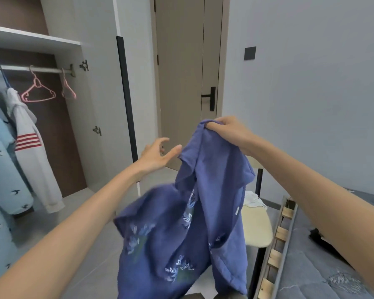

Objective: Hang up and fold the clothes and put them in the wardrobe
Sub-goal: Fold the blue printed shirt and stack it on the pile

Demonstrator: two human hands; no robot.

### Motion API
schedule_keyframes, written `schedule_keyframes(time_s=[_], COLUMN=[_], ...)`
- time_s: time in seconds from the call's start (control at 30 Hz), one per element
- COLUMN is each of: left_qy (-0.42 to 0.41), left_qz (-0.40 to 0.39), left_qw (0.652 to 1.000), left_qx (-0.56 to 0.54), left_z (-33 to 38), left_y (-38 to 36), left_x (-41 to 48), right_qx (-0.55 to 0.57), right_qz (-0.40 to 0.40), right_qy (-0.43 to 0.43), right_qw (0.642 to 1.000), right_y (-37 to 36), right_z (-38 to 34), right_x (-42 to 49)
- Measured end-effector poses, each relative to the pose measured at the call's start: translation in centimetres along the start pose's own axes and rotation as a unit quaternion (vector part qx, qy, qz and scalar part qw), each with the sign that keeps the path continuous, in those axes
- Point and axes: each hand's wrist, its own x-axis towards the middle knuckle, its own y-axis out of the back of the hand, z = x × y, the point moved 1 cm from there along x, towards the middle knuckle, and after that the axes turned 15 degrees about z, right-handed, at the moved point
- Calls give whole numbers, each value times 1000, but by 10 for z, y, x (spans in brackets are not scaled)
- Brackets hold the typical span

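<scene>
Right hand (227, 131), centre-right of frame: fingers curled over a bunched top edge of the blue shirt (188, 223), gripping it and holding it up. The shirt hangs down from that grip through the lower centre of the frame, crumpled, with white leaf embroidery showing on its lower folds (lower part motion-blurred). Left hand (158, 154), just left of centre: fingers spread and nearly straight, holding nothing; fingertips just beside the shirt's upper left edge, contact cannot be determined. Wardrobe (82, 126) stands open at the left of the frame. Its rail (41, 69) carries two bare pink hangers, one (38, 91) facing the camera and one (68, 91) turned edge-on to its right. At the left edge hang a white hoodie (32, 158) with red stripes on the sleeve and a light blue bird-print garment (0, 169). Closed door (181, 83) with a black handle (211, 98), upper centre. Cream chair seat (257, 225) behind the shirt, right of centre, with a white cloth (254, 199) on its far end. Bed (322, 266) with grey cover, lower right.
</scene>
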Motion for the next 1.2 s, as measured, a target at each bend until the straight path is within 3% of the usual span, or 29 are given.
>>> schedule_keyframes(time_s=[0.1, 0.2, 0.37, 0.57, 0.77, 0.93, 1.07, 1.2], left_qy=[-88, -130, -89, -69, -25, 4, -17, -94], left_qz=[-52, -24, -8, 46, 101, 193, 90, -16], left_qw=[992, 985, 991, 995, 987, 980, 978, 991], left_qx=[-79, -109, -95, -62, -123, 53, 189, 90], left_z=[17, 26, 27, 32, 39, 10, -14, 1], left_y=[-9, -16, -9, -3, 5, 19, 18, 1], left_x=[-9, -9, -6, -1, 1, 9, 6, -6], right_qx=[-5, -5, -10, -50, -86, -42, -36, -54], right_qz=[-61, -112, -107, -191, -121, 17, 25, -14], right_qy=[34, 50, 50, -6, -72, -16, 112, 185], right_qw=[998, 992, 993, 980, 986, 999, 993, 981], right_y=[-7, -16, -10, -6, -35, -37, -37, -49], right_z=[-7, -9, -1, 28, 84, 82, 48, 21], right_x=[-1, -3, -3, -19, -32, -24, -11, -6])
